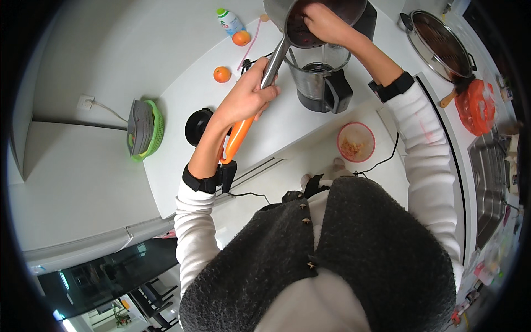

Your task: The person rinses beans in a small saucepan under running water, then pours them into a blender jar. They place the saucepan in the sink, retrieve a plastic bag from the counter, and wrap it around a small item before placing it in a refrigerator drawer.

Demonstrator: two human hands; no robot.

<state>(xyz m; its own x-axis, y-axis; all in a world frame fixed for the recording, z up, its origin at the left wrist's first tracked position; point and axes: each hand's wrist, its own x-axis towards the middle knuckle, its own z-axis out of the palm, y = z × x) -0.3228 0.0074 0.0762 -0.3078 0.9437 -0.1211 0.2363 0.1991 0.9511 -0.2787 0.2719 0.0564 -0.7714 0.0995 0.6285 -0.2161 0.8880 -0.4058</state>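
Observation:
My left hand (251,93) is closed round the metal-and-orange handle (239,139) of a dark saucepan (352,10), which is tilted above a blender jug. My right hand (325,23) reaches into the pan, its fingers bent against the dark inner wall; whether they hold anything is hidden. Dark wet residue with small red bits clings inside the pan. Just below stands the clear blender jug (309,83) with a black handle, and a utensil leans in it. A black round lid or cup (199,126) lies beside my left forearm.
Two orange fruits (222,74), a white bottle with a green cap (230,21) and a pink straw-like strip are at the back. A green basket (154,130) stands left. Right are a large lidded pan (439,45), a red bag (476,108) and a sink; a bin (356,142) is on the floor.

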